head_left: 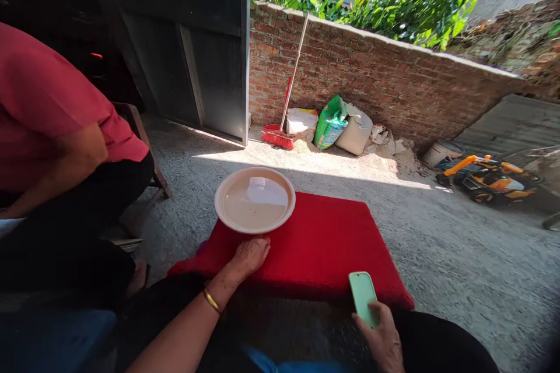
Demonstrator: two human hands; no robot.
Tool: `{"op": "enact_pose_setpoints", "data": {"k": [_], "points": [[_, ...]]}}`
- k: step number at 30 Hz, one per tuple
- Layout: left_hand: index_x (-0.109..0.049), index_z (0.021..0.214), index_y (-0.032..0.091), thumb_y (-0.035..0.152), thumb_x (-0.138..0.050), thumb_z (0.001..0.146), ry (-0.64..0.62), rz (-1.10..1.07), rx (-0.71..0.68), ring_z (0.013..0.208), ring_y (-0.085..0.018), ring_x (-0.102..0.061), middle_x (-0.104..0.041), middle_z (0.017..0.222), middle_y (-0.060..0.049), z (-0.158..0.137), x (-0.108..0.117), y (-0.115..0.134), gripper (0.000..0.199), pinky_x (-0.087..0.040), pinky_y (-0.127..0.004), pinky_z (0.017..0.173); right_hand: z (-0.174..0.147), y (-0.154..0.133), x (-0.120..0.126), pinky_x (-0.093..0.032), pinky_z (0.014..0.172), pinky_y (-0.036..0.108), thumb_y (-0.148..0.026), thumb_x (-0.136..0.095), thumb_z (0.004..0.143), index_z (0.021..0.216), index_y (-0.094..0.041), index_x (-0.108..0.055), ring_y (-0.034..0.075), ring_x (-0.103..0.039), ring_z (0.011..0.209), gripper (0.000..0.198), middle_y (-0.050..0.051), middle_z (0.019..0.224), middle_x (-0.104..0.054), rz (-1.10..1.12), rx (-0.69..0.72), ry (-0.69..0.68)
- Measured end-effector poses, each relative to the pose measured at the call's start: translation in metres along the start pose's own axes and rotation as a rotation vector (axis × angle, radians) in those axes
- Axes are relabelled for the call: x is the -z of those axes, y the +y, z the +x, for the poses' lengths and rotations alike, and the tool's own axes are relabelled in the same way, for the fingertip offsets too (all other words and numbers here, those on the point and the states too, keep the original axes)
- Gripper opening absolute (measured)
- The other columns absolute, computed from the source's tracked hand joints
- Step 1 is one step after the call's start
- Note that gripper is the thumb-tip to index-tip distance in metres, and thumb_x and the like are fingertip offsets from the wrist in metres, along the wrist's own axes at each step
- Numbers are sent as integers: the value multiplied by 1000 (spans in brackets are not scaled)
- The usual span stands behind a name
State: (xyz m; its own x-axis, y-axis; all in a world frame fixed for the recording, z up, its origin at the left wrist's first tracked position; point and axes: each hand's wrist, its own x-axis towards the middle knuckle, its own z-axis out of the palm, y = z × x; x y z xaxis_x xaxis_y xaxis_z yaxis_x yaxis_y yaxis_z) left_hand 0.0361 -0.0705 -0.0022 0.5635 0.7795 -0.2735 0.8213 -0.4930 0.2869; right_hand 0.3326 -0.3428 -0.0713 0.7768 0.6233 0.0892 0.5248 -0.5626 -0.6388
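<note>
Partly in right hand [381, 338], green phone [362, 296] (tilted), top exposed

Head camera: on the person's head, overlooking red cloth [328, 239]
Facing: forward and down, toward brick wall [371, 78]
Close range: left hand [251, 255], right hand [385, 335]
Far range: leafy shrubs [411, 3]

From my remote seat I count two near hands of mine (one left hand [252, 253], one right hand [385, 333]), one basin [250, 227], one green phone [362, 294], one gold bracelet [212, 301] and, far, one green sack [329, 126].
</note>
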Motion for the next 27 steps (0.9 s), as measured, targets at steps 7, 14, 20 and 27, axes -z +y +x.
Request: {"op": "enact_pose_setpoints", "data": {"k": [7, 14, 20, 27], "points": [[-64, 101, 24, 28, -39, 101, -4, 2, 1, 105, -22, -69, -74, 109, -7, -2, 3, 0, 25, -50, -31, 86, 28, -22, 20, -54, 86, 46, -66, -65, 58, 93, -27, -60, 35, -65, 97, 53, 8, 99, -67, 119, 34, 29], [-66, 102, 23, 29, -40, 101, 4, -19, -2, 104, -24, -69, -74, 106, -9, -4, 6, 1, 27, -50, -34, 87, 90, -5, 56, -50, 78, 50, -75, -48, 61, 94, -24, -58, 39, -63, 93, 62, 12, 87, -61, -257, -173, -25], [-67, 103, 22, 31, -40, 100, 9, -21, 9, 103, -24, -70, -74, 106, -10, -7, 12, 1, 28, -51, -34, 86, -3, -93, -32, -48, 61, 35, -58, -48, 82, 107, -27, -60, 26, -67, 79, 42, 6, 102, -58, -266, 255, -283], [-68, 107, 21, 31, -38, 101, 30, -22, -1, 104, -26, -69, -74, 106, -12, -12, 18, 1, 32, -52, -38, 89, -56, -168, -78, -51, 75, 28, -23, -63, 69, 104, -29, -65, 20, -64, 87, 36, 2, 102, -61, -84, 808, -718]]}}
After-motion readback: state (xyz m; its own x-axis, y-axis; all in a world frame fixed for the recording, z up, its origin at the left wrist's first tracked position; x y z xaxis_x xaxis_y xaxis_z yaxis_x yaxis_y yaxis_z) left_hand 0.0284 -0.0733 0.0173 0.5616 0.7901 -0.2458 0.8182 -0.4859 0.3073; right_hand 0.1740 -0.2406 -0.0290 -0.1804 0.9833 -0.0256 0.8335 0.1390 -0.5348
